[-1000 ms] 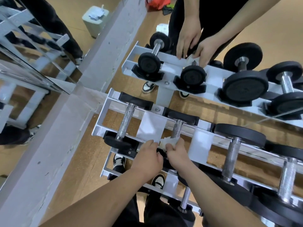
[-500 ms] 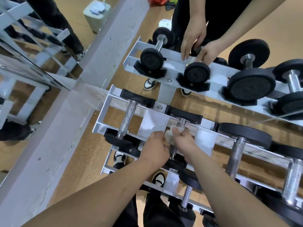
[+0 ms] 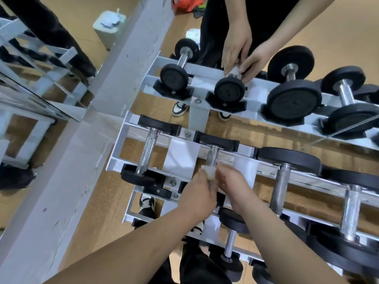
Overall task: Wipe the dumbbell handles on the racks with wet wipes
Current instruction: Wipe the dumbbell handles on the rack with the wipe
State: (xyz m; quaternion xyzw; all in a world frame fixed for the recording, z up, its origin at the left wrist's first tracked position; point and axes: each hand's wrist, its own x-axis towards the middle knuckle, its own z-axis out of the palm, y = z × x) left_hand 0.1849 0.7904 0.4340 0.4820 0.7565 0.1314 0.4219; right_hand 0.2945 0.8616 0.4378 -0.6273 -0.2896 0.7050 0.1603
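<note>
Dumbbell handle, second from left on the white rack's top tier, centre of frame. Wet wipe has slid back toward me since half a second ago, baring more bright steel at the far end. I judge the stroke mid-run and the handle unfinished. Left hand and right hand both pinch the crumpled white wipe round the cylindrical shaft. Far end plate is matte black.

1 head view, wide-angle: looks steeply down, close above rack.
</note>
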